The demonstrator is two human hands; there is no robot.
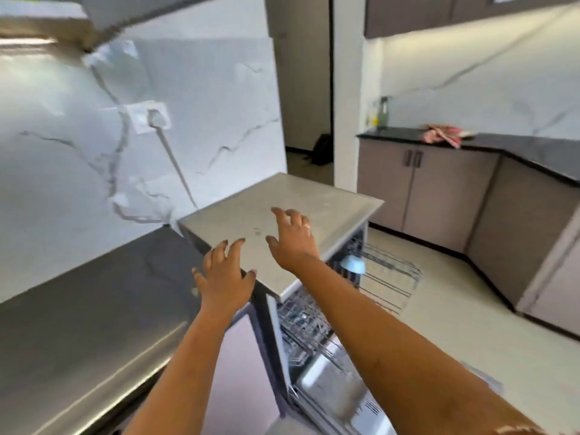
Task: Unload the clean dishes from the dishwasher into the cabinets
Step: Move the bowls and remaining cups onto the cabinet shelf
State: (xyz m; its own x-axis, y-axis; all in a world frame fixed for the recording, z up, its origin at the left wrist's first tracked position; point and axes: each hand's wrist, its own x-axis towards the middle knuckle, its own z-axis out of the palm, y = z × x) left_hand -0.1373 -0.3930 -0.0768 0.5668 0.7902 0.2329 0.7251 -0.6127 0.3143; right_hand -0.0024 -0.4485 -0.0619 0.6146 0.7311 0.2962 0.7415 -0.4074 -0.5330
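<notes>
Dishwasher (320, 199) stood open mid-frame, racks (389, 274) pulled out for reach, while left hand (224, 279) and right hand (293, 243) hovered over its top, fingers (234, 251) spread, empty.

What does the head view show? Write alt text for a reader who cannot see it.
The left hand and right hand, both empty, reach with spread fingers over the grey top of an open dishwasher. Its upper rack is pulled out with a pale blue cup in it. A dark counter lies to the left.
</notes>
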